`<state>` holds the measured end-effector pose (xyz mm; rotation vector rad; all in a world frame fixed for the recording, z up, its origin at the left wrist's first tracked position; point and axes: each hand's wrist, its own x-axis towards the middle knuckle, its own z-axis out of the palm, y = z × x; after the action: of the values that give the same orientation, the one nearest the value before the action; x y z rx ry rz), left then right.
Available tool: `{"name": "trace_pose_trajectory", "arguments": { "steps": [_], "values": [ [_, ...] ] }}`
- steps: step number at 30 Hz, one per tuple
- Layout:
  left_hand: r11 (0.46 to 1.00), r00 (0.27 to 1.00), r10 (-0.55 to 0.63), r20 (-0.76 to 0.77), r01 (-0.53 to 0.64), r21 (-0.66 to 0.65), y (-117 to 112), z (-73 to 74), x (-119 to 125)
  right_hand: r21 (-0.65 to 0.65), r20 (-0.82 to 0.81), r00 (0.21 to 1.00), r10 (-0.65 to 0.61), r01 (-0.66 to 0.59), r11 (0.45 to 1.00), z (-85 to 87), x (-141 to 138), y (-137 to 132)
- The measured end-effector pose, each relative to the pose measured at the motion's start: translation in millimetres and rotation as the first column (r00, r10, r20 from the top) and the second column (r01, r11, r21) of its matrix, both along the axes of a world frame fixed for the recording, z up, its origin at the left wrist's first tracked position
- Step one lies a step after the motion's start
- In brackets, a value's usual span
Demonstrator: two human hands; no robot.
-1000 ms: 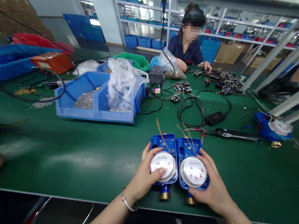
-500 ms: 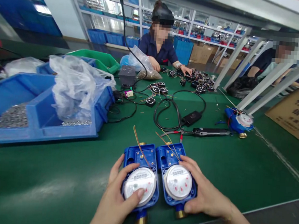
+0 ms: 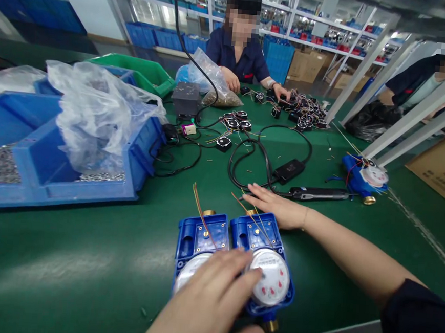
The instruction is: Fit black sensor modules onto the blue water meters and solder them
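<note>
Two blue water meters lie side by side on the green table, each with a white dial, brass threaded ends and thin orange-yellow wires. My left hand (image 3: 212, 294) is over the left meter (image 3: 202, 231), covering much of its dial. Its outstretched fingers reach to the dial edge of the right meter (image 3: 271, 280); whether they touch it I cannot tell. Beyond the right meter, my right hand (image 3: 277, 206) stretches forward with extended fingers, palm down. It lies over the spot of a red-handled tool, now mostly hidden. Right of it lies a black electric screwdriver (image 3: 320, 193).
Blue bins (image 3: 85, 191) with small metal parts and a plastic bag stand left. Black cable loops (image 3: 232, 162) and several small black wired modules (image 3: 231, 122) lie ahead. Another blue meter (image 3: 364, 177) is at right. A co-worker (image 3: 237, 49) handles modules across the table.
Both hands have let go of the meters' sides. My left hand has moved right across the dials; my right hand has reached forward past the right meter. The view has shifted slightly.
</note>
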<state>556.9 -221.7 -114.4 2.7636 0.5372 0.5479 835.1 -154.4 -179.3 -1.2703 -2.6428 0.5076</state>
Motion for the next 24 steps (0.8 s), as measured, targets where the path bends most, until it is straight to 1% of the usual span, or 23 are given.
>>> {"name": "trace_pose_trajectory", "arguments": {
  "steps": [1,2,3,5,9,12,15,18,19,20,21,22,23,24],
  "values": [
    [0.995,0.995,-0.088,-0.038,0.089,0.041,-3.7,0.8,11.8,0.003,0.025,0.999,0.020,-0.020,1.000,-0.7,-2.0,6.5],
    [0.985,0.987,-0.143,-0.070,0.149,0.082,-6.8,0.4,22.0,0.009,0.047,0.998,0.029,-0.030,1.000,-1.7,-3.3,11.1],
    [0.977,0.980,-0.169,-0.105,0.181,0.114,-8.9,-0.7,30.1,0.018,0.066,0.997,0.028,-0.030,0.999,-3.0,-3.8,13.6],
    [0.968,0.973,-0.167,-0.161,0.192,0.160,-10.3,-3.3,38.5,0.046,0.096,0.995,-0.006,0.002,0.999,-6.0,-2.7,12.2],
    [0.959,0.979,-0.143,-0.144,0.173,0.226,-5.9,-5.7,33.7,0.092,0.131,0.984,-0.122,0.111,0.990,-8.1,1.8,-5.7],
    [0.948,0.982,-0.144,-0.121,0.172,0.268,-2.7,-5.3,28.7,0.084,0.137,0.980,-0.146,0.135,0.987,-5.4,2.6,-19.8],
    [0.947,0.980,-0.151,-0.128,0.180,0.266,0.4,-3.8,28.2,0.081,0.123,0.981,-0.151,0.142,0.987,-2.9,5.6,-31.4],
    [0.938,0.977,-0.177,-0.120,0.204,0.279,4.1,-2.8,27.9,0.122,0.066,0.977,-0.204,0.195,0.973,0.3,18.2,-44.5],
    [0.935,0.976,-0.186,-0.114,0.212,0.286,5.4,-3.0,27.3,0.152,0.034,0.968,-0.249,0.241,0.959,3.0,24.0,-49.5],
    [0.933,0.975,-0.194,-0.110,0.218,0.288,6.5,-3.6,26.6,0.195,0.007,0.950,-0.313,0.306,0.932,7.1,29.4,-54.8],
    [0.932,0.974,-0.202,-0.103,0.224,0.287,7.5,-4.5,25.9,0.234,-0.055,0.918,-0.393,0.394,0.889,12.7,33.5,-60.0],
    [0.932,0.973,-0.207,-0.097,0.226,0.282,8.4,-5.7,25.2,0.250,-0.169,0.867,-0.469,0.498,0.830,19.9,35.4,-64.7],
    [0.934,0.973,-0.212,-0.093,0.230,0.275,9.1,-7.1,24.7,0.232,-0.328,0.792,-0.514,0.596,0.769,28.3,34.2,-68.6],
    [0.935,0.972,-0.217,-0.093,0.235,0.267,9.7,-8.6,24.3,0.167,-0.523,0.683,-0.510,0.669,0.724,37.3,29.7,-71.4]
  ]
}}
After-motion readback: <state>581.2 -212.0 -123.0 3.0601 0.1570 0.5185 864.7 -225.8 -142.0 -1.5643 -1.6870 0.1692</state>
